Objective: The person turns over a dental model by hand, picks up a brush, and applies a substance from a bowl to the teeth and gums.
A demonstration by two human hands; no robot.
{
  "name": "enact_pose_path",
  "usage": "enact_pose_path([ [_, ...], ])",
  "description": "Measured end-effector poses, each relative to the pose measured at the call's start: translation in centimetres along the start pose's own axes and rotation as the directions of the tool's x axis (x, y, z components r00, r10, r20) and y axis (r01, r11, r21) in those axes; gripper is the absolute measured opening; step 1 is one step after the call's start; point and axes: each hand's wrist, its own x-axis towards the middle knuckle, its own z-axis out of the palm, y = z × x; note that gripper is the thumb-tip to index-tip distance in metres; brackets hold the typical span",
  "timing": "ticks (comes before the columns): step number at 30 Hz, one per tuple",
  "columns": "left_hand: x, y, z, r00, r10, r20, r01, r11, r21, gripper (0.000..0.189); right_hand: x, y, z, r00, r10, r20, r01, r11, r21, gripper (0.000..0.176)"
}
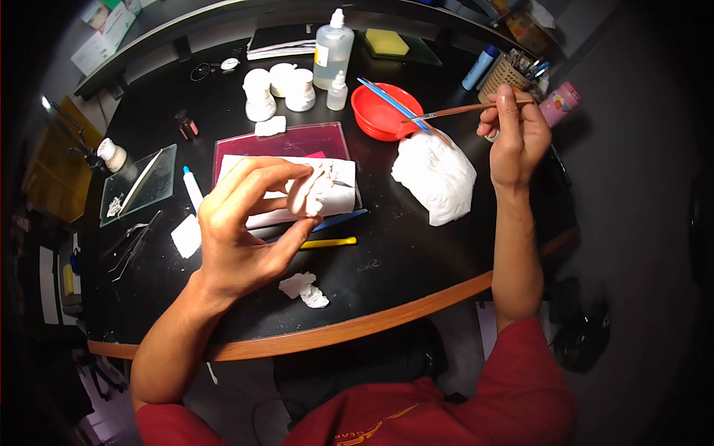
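My left hand point(238, 230) is raised over the middle of the desk, fingertips and thumb closed round a pale, lumpy piece that looks like a plaster dental cast point(318, 192). Beneath it lie a white paper sheet point(342, 172) and a dark red glass slab point(282, 140). At the right, my right hand point(517, 141) pinches a slim paintbrush point(461, 109) with a reddish-brown handle. The brush tip points left, over the red bowl point(362, 104). Blue sticks point(388, 99) rest across that bowl, and a crumpled white tissue point(439, 178) sits in front of it.
White jars point(260, 97), a large squeeze bottle point(333, 56) and a small dropper bottle point(337, 93) stand at the back. Left are a glass plate point(152, 186) and metal tweezers point(137, 241). A yellow-handled tool point(327, 243) and tissue scraps point(303, 288) lie near the front edge.
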Motion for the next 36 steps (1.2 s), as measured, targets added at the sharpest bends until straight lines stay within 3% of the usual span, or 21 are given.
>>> enact_pose_path([
  [5, 0.0, -0.1, 0.0, 1.0, 0.002, 0.013, -0.002, 1.0, -0.018, 0.052, 0.8, 0.3, -1.1, 0.985, 0.161, 0.063, -0.158, 0.986, -0.048, 0.028],
  [9, 0.0, 0.1, 0.0, 1.0, 0.004, 0.024, -0.003, 1.0, -0.005, 0.052, 1.1, 1.2, -1.2, 0.976, 0.218, 0.004, -0.216, 0.971, -0.099, 0.026],
  [13, -0.1, 0.1, 0.1, 1.0, 0.001, 0.029, -0.001, 1.0, -0.012, 0.052, 1.7, 3.1, -1.9, 0.997, 0.078, -0.023, -0.081, 0.986, -0.146, 0.029],
  [19, -0.1, 0.0, 0.1, 1.0, -0.006, 0.02, 0.006, 1.0, -0.017, 0.053, 1.8, 2.9, -1.4, 0.993, 0.001, -0.116, -0.02, 0.986, -0.167, 0.034],
  [26, -0.2, 0.2, 0.0, 1.0, -0.014, 0.01, 0.014, 1.0, -0.002, 0.051, 1.3, 2.4, -1.3, 0.99, 0.013, -0.141, -0.026, 0.996, -0.091, 0.031],
  [29, -0.1, 0.2, 0.0, 1.0, -0.014, 0.013, 0.014, 1.0, -0.006, 0.051, 0.7, 1.8, -0.1, 0.985, 0.1, -0.143, -0.106, 0.994, -0.034, 0.031],
  [34, -0.1, 0.4, 0.1, 1.0, -0.006, 0.026, 0.006, 1.0, -0.011, 0.051, -0.3, 2.6, 0.7, 0.974, 0.129, 0.186, -0.11, 0.988, -0.107, 0.024],
  [36, -0.1, 0.5, 0.0, 1.0, -0.008, 0.03, 0.009, 1.0, -0.005, 0.051, -0.4, 2.8, 0.5, 0.97, 0.122, 0.208, -0.1, 0.989, -0.11, 0.023],
])
